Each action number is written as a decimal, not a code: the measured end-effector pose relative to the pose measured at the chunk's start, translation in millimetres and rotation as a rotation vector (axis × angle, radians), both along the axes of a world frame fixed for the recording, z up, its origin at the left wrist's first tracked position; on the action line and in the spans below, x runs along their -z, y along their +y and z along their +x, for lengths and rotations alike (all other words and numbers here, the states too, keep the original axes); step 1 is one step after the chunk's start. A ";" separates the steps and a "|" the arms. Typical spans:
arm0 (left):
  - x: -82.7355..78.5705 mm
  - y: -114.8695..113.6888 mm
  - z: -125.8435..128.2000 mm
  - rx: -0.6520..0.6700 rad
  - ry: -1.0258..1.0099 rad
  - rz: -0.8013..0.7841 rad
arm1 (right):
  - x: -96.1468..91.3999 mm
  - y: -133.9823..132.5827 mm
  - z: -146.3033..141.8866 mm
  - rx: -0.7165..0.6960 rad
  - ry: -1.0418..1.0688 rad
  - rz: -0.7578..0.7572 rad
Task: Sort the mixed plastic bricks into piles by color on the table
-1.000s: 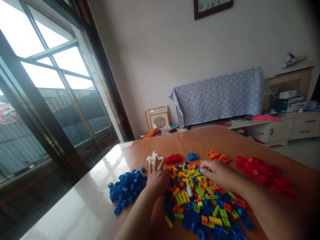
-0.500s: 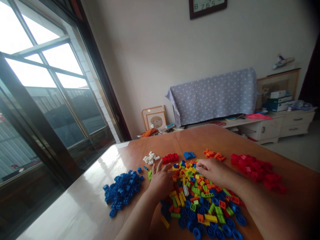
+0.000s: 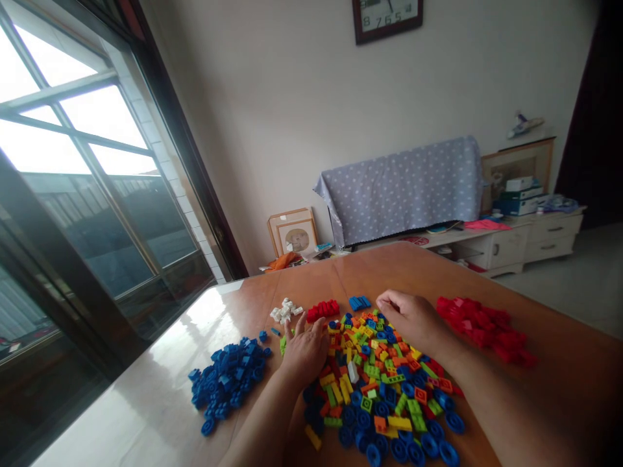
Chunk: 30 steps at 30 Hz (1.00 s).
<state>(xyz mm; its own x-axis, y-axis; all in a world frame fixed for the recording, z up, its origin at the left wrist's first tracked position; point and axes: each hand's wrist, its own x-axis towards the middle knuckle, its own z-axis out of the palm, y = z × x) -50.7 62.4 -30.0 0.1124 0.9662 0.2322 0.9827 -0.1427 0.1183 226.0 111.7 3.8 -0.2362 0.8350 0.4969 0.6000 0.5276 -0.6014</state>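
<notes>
A mixed pile of small bricks [image 3: 374, 383] in blue, green, yellow, orange and red lies on the brown table [image 3: 438, 272] in front of me. My left hand [image 3: 304, 347] rests flat at the pile's left edge, fingers stretched out, next to a green brick [image 3: 283, 344]. My right hand [image 3: 411, 318] hovers over the pile's far right side with its fingers curled down; what they pinch is hidden. It covers the place where a small orange heap lay.
Sorted heaps surround the pile: blue bricks [image 3: 226, 379] at left, white [image 3: 285, 310], red [image 3: 322, 309] and blue [image 3: 359, 302] small heaps behind, a big red heap [image 3: 479, 327] at right. A window runs along the left; a cloth-covered object [image 3: 399, 188] and cabinet stand beyond.
The view has shifted, with everything sliding left. My right hand moved away from the pile's middle toward the far side, over the orange heap. My left hand stayed at the pile's left edge.
</notes>
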 end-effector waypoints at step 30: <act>-36.7 -19.5 -16.1 -0.173 0.000 -0.169 | 2.2 -0.3 -1.0 -0.037 -0.006 0.007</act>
